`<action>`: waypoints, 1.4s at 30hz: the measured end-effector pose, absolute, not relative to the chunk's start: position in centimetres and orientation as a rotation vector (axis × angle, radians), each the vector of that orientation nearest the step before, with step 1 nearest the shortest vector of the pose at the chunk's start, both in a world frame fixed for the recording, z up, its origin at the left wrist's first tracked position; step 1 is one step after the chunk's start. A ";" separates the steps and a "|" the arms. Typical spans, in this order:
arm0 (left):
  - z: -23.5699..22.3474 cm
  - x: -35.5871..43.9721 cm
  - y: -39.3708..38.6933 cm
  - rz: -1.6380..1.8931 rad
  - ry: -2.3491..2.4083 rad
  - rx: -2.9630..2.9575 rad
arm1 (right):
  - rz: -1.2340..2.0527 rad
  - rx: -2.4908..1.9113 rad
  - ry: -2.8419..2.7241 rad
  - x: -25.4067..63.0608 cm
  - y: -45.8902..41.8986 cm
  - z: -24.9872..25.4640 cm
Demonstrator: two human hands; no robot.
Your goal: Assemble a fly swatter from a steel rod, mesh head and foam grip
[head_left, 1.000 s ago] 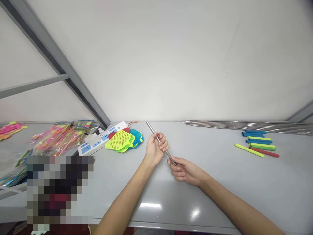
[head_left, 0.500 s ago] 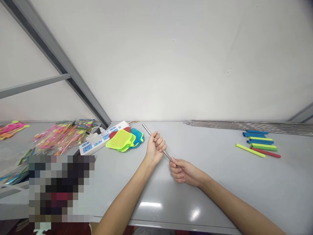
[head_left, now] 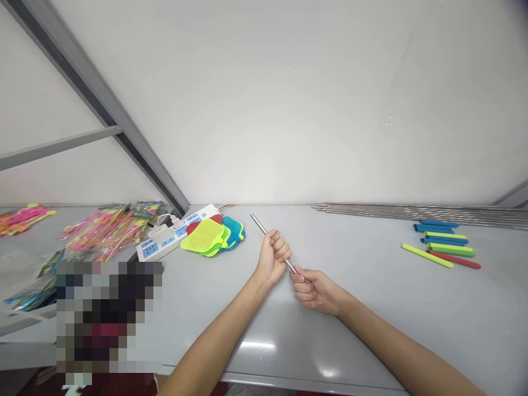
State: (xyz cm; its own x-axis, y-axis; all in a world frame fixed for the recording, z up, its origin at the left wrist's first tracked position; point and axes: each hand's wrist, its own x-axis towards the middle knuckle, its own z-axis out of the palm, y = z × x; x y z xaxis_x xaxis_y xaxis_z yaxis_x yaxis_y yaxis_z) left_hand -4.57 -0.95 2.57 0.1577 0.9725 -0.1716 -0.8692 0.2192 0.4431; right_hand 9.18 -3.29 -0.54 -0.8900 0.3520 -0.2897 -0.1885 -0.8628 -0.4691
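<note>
A thin silver metal tube (head_left: 258,223) slants across the space over the grey table, its upper end free and pointing to the far left. My left hand (head_left: 275,256) is wrapped round its middle. Lower down, my right hand (head_left: 310,291) closes on the near end, thumb on top; that end is hidden in the fingers. A short bare stretch of tube shows between the hands. Left of my hands lie perforated fly swatter heads, a yellow-green one (head_left: 205,235) on top, with blue ones (head_left: 235,228) and a red one behind.
Along the wall at the right lies a bundle of long metal tubes (head_left: 371,210). Several coloured plastic sleeves lie before it, among them a yellow one (head_left: 427,256) and a red one (head_left: 457,259). A power strip (head_left: 165,242) and bagged goods (head_left: 99,231) sit left, beside a blurred-out area.
My left hand and the tube have moved right and slightly nearer, closing the gap to my right hand. The whole view has shifted a little.
</note>
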 end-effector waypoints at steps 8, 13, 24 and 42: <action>2.0 -4.0 -1.2 1.324 0.417 0.269 | 2.753 -0.541 -0.587 9.0 -3.1 -0.7; 2.3 -4.1 -1.1 1.317 0.423 0.286 | 2.743 -0.482 -0.601 9.0 -3.0 -0.5; 3.5 -5.3 -0.8 1.362 0.522 0.525 | 2.635 -0.468 -0.694 8.7 -3.3 0.2; 2.3 -4.9 -0.6 1.386 0.658 0.601 | 2.595 -0.474 -0.700 8.7 -3.4 0.0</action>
